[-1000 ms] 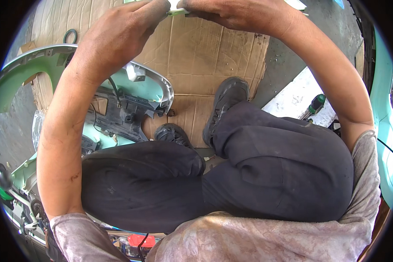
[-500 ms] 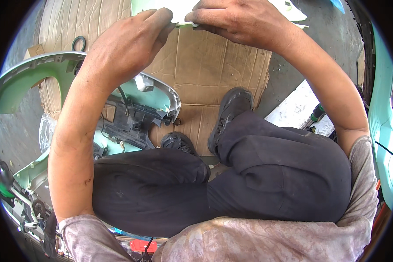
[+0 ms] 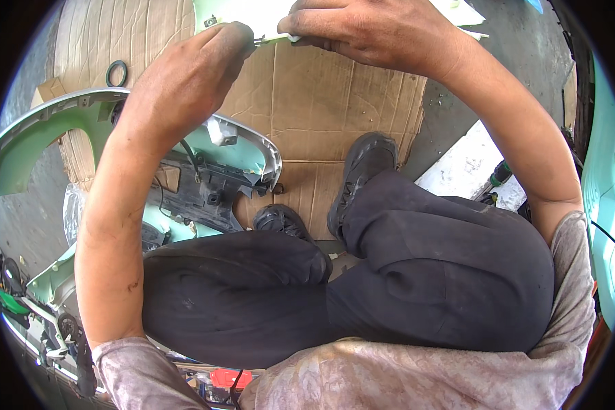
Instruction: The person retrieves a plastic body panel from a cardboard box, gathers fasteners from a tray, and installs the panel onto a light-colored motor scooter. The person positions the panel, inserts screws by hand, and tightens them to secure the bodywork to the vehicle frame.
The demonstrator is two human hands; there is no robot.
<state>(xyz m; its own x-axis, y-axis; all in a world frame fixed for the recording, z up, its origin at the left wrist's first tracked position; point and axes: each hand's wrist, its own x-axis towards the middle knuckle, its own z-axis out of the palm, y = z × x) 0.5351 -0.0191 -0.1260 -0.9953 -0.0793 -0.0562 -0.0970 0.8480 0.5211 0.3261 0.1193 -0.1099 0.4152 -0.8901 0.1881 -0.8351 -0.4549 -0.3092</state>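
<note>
At the top of the view, both hands are at the edge of a white and pale green panel (image 3: pixel 228 14). My left hand (image 3: pixel 184 85) has its fingers closed at the edge, beside a small thin metal piece (image 3: pixel 258 39); whether it grips that piece or the panel is hard to tell. My right hand (image 3: pixel 362 31) grips the panel's edge, thumb and fingers around it. A small metal clip (image 3: pixel 210 21) sits on the panel near my left fingertips. Below my left hand lies a mint-green body panel (image 3: pixel 27 143) with a black plastic part (image 3: pixel 201 195) and cables.
A cardboard sheet (image 3: pixel 307 102) lies under my black shoes (image 3: pixel 362 160). A black ring (image 3: pixel 117 73) rests at upper left, a white board (image 3: pixel 458 164) with a green-handled tool (image 3: pixel 500 173) at right. Another mint panel (image 3: pixel 601 205) stands at the far right; a red case (image 3: pixel 229 378) is behind me.
Both hands and the panel edge came lower in the picture from a second ago. Since half a second ago, my fingers shifted slightly left and more of the panel shows above my left hand.
</note>
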